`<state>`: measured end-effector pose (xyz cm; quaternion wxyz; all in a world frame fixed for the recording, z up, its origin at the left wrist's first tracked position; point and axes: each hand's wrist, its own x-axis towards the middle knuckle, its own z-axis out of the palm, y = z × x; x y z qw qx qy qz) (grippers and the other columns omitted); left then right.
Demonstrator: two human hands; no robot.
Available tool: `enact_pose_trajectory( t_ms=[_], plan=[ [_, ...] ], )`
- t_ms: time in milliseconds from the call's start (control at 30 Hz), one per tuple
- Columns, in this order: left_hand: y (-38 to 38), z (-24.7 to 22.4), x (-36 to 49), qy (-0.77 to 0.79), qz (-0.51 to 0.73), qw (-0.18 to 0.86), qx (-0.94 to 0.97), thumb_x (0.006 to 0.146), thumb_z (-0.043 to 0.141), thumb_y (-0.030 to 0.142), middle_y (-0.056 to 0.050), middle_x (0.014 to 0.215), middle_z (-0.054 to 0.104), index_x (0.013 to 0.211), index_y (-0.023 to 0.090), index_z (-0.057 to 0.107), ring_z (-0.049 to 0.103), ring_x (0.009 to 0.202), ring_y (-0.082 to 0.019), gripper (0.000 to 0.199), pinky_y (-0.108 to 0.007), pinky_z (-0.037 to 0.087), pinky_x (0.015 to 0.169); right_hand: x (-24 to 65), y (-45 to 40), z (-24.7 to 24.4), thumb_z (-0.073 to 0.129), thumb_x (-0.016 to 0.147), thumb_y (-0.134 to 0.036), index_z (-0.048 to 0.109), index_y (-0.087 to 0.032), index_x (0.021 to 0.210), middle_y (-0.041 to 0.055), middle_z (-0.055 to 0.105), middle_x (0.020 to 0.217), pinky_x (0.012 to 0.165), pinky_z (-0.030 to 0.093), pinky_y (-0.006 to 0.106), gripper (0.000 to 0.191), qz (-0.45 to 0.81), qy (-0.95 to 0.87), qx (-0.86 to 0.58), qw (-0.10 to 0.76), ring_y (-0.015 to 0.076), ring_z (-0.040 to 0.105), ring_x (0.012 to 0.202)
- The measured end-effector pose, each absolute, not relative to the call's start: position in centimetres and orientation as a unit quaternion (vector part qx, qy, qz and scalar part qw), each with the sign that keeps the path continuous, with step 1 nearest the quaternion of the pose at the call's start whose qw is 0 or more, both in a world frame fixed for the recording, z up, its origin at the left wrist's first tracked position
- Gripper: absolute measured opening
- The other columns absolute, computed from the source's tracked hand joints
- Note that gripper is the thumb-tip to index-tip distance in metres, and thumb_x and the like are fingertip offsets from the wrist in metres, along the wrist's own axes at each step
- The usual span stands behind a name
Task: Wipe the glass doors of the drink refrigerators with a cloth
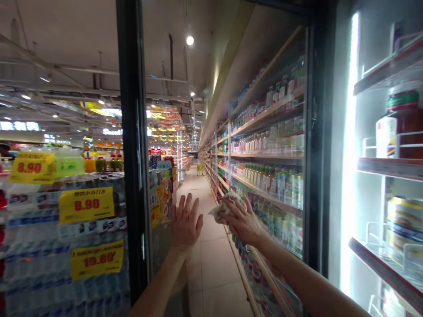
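Observation:
A glass door with a dark frame [130,132] stands swung out in front of me, and through its pane the aisle and drink shelves show. My left hand [187,222] lies flat near the left side of the pane, fingers stretched and spread, holding nothing. To its right, my right hand [243,220] presses a crumpled pale cloth [223,210] against the glass. The cloth sits under and beyond the fingertips, so part of it is hidden by the hand.
On the right is a lit fridge with wire-fronted shelves [390,167], holding a dark red bottle [406,119] and a yellow-white can [405,220]. Stacked water bottles [33,264] with yellow price signs [86,204] stand left. A yellow cart [200,168] is far down the aisle.

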<state>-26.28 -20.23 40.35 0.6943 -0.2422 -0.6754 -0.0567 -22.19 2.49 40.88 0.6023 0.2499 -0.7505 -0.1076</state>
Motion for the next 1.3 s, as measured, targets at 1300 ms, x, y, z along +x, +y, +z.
enact_pose_trajectory(
  t_ms=[1300],
  plan=[
    [-20.1, 40.2, -27.1, -0.675, -0.07, 0.69, -0.25, 0.085, 0.049, 0.024, -0.012, 0.144, 0.033, 0.142, 0.019, 0.024, 0.018, 0.138, -0.024, 0.062, -0.046, 0.014, 0.112, -23.1, 8.5, 48.8, 0.038, 0.084, -0.025, 0.055, -0.017, 0.121, 0.0161, 0.031, 0.144, 0.101, 0.028, 0.055, 0.041, 0.095, -0.672, -0.071, 0.731, 0.0325, 0.029, 0.131]
  ],
)
